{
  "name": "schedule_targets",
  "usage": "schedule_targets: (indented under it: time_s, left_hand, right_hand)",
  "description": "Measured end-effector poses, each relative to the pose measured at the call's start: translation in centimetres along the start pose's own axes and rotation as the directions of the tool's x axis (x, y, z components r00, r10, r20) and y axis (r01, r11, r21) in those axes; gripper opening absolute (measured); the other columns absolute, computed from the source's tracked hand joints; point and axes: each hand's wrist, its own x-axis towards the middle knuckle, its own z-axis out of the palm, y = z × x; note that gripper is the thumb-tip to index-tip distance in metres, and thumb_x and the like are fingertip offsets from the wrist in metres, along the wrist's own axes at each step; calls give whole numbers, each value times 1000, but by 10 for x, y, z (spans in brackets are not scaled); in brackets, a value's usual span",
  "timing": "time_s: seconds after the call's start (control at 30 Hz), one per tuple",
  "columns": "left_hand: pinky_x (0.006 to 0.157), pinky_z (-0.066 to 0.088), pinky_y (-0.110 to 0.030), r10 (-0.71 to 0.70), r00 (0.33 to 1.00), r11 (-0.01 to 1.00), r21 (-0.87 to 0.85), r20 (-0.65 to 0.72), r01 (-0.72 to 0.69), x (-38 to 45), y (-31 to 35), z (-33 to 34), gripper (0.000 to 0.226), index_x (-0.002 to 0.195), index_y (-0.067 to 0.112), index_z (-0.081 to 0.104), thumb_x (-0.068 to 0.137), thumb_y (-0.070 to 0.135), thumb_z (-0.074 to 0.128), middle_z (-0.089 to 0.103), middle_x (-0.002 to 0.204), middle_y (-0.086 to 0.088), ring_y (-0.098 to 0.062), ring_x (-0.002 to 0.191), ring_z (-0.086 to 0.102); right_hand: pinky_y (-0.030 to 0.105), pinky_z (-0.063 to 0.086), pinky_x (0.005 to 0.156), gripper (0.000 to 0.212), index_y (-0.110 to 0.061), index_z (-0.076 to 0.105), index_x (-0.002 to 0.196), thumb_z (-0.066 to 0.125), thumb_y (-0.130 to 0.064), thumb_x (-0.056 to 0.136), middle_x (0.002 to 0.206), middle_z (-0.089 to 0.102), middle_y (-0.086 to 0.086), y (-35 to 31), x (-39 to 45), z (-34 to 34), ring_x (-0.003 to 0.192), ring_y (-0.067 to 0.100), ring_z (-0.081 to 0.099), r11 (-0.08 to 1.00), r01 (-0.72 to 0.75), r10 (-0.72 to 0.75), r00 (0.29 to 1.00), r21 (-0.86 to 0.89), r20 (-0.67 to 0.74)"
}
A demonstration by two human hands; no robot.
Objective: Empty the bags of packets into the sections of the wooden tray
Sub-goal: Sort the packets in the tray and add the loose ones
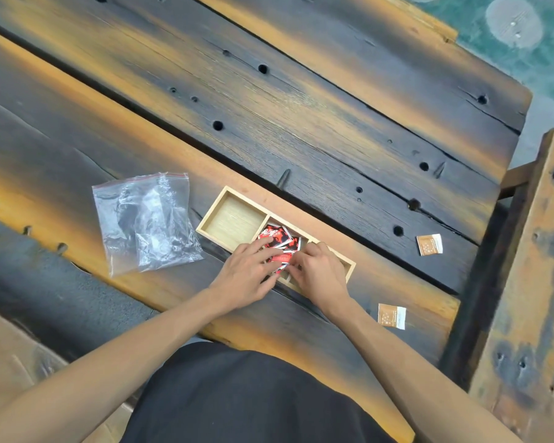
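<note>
A person's two hands meet over a pale wooden tray (211, 226) lying at an angle in the lower centre of the frame on a weathered plank counter (317, 123), its boards scorched dark and streaked with orange, pitted with round holes and long cracks. The left hand (248, 273) lies with loosely spread fingers on a heap of red, black and white packets (277, 239) filling the tray's middle section; their printing is too small to read. The right hand (320, 273) curls its fingers at the edge of the same heap, seemingly pinching a red packet. The tray's upper-left section shows bare light wood; the third section is mostly hidden under the right hand. Left of the tray lies a crumpled clear plastic bag (147, 222) with a red zip strip. Two brown-and-white packets lie loose on the counter, one (429, 244) at right, one (391, 316) near the right forearm. Teal floor shows at upper right.
</note>
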Motion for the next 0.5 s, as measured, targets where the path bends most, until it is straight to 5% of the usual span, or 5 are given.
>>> schedule_targets:
  time_s: [0.33,0.5]
  left_hand:
    - [120,28,-51,44,993,984,166,106,-62,-19,4,2,46,138,18,60,98,36,45,49,154,-2,-29,151,30]
    - [119,27,-47,20,1000,983,185,3,-20,-24,6,-4,36,123,17,68,95,32,50,61,140,-5,-27,139,47]
  right_hand:
    - [38,44,73,14,-13,75,90,64,-22,89,98,69,2,-9,-15,13,90,27,57,994,78,-84,993,-80,-81]
    - [39,44,84,21,-21,73,108,58,-23,93,125,64,4,-7,-30,13,110,29,56,993,103,-106,992,-51,-73]
